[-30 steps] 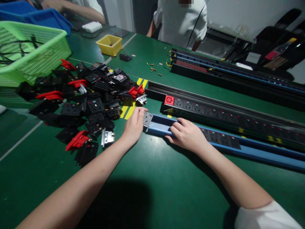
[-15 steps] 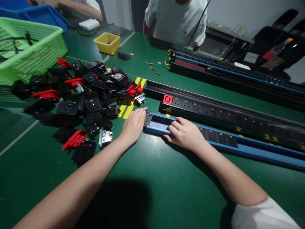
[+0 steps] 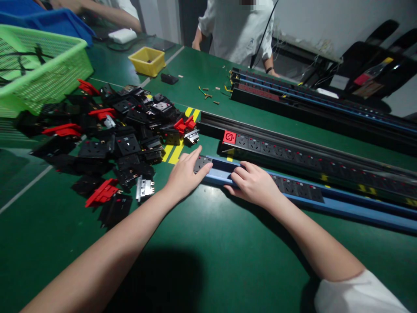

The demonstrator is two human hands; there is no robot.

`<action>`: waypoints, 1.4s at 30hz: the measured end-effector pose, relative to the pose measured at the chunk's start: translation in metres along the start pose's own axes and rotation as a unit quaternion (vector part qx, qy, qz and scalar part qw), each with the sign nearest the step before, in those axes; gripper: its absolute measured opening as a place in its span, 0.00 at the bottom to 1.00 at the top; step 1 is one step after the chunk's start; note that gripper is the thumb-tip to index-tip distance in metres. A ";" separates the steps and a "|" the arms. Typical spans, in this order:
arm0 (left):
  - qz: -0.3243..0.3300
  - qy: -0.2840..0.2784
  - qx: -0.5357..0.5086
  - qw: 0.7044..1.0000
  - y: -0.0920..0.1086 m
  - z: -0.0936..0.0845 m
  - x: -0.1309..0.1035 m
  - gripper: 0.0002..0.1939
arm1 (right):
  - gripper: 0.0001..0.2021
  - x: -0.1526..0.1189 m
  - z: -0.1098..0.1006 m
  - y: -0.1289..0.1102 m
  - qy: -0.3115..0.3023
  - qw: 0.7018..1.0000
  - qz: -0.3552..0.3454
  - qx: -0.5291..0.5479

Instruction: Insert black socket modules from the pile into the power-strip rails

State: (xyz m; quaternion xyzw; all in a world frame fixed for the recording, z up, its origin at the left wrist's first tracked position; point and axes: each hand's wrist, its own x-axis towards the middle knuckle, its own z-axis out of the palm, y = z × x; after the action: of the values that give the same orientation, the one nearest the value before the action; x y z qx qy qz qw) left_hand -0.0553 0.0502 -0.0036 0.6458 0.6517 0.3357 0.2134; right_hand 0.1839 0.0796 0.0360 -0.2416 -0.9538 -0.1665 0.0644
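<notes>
A long blue rail lies across the green table, with black socket modules seated in its middle part. At its left end, a black socket module sits between the thumb and fingers of my left hand. My right hand is wrapped around the rail just left of the middle modules. Between my hands a stretch of bare blue channel shows. Behind the rail runs a black rail with a red socket at its left end and a row of black sockets.
A heap of black and red socket modules spreads at the left, beside a green basket. Farther back are a yellow box, small screws and more long rails. A person in white stands across the table.
My left hand has changed its grip: its thumb has come away from the fingers, and more of the module at the rail's end shows. Across the table the person has shifted. My right hand stays put.
</notes>
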 end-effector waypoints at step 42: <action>0.105 -0.154 -0.188 0.964 0.011 -0.005 0.002 0.17 | 0.34 0.002 -0.007 0.004 -0.051 0.979 0.124 0.154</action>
State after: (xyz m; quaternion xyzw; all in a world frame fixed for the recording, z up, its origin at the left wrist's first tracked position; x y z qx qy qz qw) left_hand -0.0511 0.0508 0.0084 0.7028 0.4643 0.3695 0.3924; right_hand 0.1844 0.0812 0.0443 -0.3536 -0.9325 0.0042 0.0727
